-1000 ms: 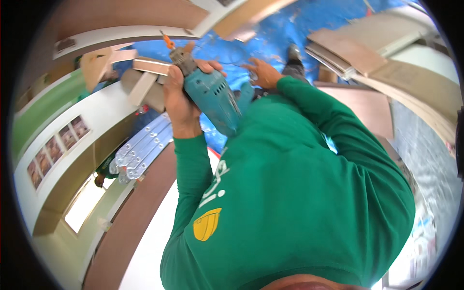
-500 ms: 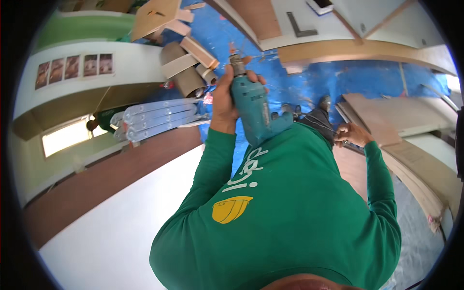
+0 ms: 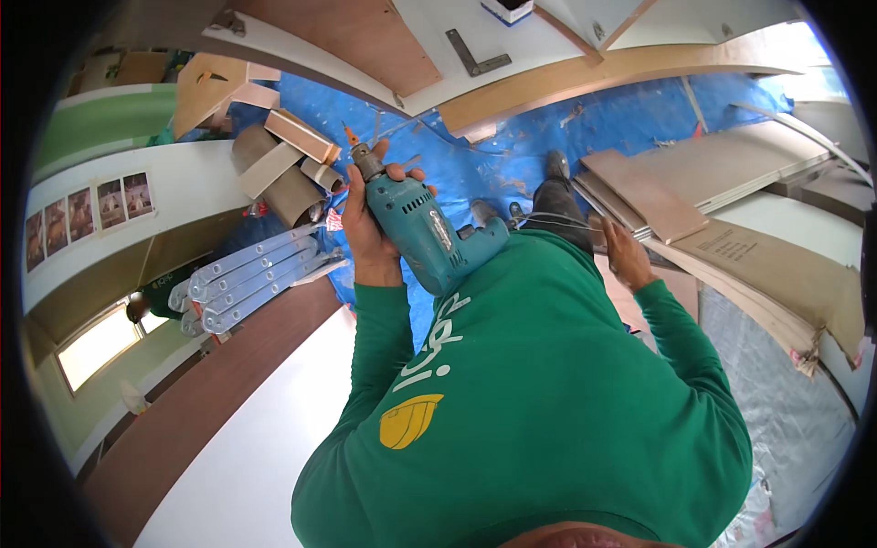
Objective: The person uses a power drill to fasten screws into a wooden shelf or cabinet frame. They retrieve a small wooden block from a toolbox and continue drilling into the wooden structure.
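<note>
Left hand (image 3: pixel 365 228): fingers clamped around teal drill (image 3: pixel 425 233), bit over blue tarp (image 3: pixel 512 155). Right hand (image 3: pixel 626 256): fingers spread loosely, near stacked boards' (image 3: pixel 649 196) edge.

A teal-blue electric drill (image 3: pixel 429 236) with a silver metal chuck and an orange-tipped bit. The person's sweatshirt (image 3: pixel 548 402) is deep green, printed with white lettering and a yellow emblem. Beneath lies a bright blue tarpaulin (image 3: pixel 512 155). A folded ladder (image 3: pixel 247 279) is pale silver-grey. Boards (image 3: pixel 639 192) are light brown wood; a panel (image 3: pixel 247 457) is plain white, edged in reddish brown.
</note>
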Demonstrator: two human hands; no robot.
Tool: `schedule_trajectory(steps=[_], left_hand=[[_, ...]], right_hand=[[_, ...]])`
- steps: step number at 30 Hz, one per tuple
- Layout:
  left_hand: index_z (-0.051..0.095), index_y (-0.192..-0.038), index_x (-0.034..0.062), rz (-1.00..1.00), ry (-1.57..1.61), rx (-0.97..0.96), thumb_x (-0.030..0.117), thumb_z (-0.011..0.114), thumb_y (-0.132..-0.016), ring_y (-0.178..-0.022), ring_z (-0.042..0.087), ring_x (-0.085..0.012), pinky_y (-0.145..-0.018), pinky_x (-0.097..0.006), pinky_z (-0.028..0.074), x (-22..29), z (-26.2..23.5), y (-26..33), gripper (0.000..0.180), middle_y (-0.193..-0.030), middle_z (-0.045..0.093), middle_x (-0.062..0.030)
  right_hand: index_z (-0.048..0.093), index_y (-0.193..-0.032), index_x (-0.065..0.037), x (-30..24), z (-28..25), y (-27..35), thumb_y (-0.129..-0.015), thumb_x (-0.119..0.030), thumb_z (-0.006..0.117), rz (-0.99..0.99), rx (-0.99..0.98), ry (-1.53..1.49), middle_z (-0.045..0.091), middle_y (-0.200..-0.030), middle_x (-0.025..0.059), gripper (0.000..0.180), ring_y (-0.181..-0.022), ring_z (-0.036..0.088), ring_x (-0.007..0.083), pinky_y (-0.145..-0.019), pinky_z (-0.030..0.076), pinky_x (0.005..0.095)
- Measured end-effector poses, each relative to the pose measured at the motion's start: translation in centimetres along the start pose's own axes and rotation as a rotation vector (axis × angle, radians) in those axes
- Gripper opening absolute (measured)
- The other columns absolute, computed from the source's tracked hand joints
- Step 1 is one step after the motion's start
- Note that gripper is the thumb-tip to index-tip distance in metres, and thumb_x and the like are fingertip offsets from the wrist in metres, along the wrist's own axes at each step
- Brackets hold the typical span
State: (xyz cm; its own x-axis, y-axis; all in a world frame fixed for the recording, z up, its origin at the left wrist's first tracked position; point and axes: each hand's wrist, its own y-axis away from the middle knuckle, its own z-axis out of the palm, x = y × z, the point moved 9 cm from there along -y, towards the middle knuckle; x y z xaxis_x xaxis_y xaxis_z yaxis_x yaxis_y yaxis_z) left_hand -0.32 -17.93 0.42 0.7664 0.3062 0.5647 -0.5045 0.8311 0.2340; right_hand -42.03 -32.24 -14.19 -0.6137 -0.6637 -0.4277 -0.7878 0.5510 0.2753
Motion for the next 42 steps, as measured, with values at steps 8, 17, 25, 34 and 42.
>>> schedule_trajectory(steps=[8,17,25,34,42], left_hand=[[0.047,-0.156,0.0022,0.111,-0.045,0.167,0.053,0.046,-0.114,-0.111,0.070,-0.0364,-0.094,-0.061,0.061,-2.0,-0.4,-2.4,0.066,-0.105,0.072,-0.0096],[0.051,-0.152,0.0031,0.213,0.021,0.399,0.048,0.054,-0.113,-0.110,0.072,-0.0371,-0.094,-0.059,0.061,-8.6,1.8,-3.9,0.060,-0.107,0.073,-0.0133],[0.053,-0.149,-0.0058,0.256,-0.078,0.315,0.035,0.056,-0.114,-0.102,0.076,-0.0349,-0.085,-0.047,0.064,-10.8,8.3,-6.2,0.054,-0.103,0.075,-0.0185],[0.047,-0.153,-0.0052,0.287,-0.117,0.277,0.040,0.053,-0.114,-0.105,0.075,-0.0345,-0.090,-0.048,0.064,-10.5,6.8,-4.7,0.060,-0.103,0.074,-0.0177],[0.060,-0.133,-0.0024,0.365,-0.067,0.151,0.031,0.057,-0.114,-0.100,0.077,-0.0310,-0.084,-0.041,0.064,-7.8,9.3,-4.1,0.039,-0.103,0.076,-0.0199]], right_hand=[[0.056,-0.135,0.003,3.0,-7.5,-6.9,-0.097,-0.013,0.064,0.009,-0.641,-0.075,0.071,-0.103,0.0257,0.042,-0.097,0.071,0.0428,-0.081,0.058,0.0507],[0.062,-0.132,0.007,6.8,-20.2,-16.4,-0.097,-0.008,0.075,0.139,-0.551,-1.224,0.073,-0.127,0.0185,0.040,-0.100,0.074,0.0221,-0.083,0.059,0.0323],[0.061,-0.137,0.008,-10.6,-22.8,-28.9,-0.108,-0.020,0.067,-0.260,-0.593,-1.360,0.073,-0.128,0.0230,0.041,-0.104,0.077,0.0258,-0.086,0.061,0.0337],[0.066,-0.132,0.002,-10.6,-16.7,-29.3,-0.110,-0.018,0.066,-0.155,-0.615,-0.986,0.078,-0.106,0.0135,0.030,-0.089,0.077,0.0203,-0.075,0.059,0.0300],[0.070,-0.113,-0.009,-23.2,-27.3,-23.2,-0.093,-0.005,0.077,-1.101,0.149,-0.400,0.077,-0.101,0.0084,0.021,-0.084,0.071,0.0264,-0.074,0.055,0.0373]])
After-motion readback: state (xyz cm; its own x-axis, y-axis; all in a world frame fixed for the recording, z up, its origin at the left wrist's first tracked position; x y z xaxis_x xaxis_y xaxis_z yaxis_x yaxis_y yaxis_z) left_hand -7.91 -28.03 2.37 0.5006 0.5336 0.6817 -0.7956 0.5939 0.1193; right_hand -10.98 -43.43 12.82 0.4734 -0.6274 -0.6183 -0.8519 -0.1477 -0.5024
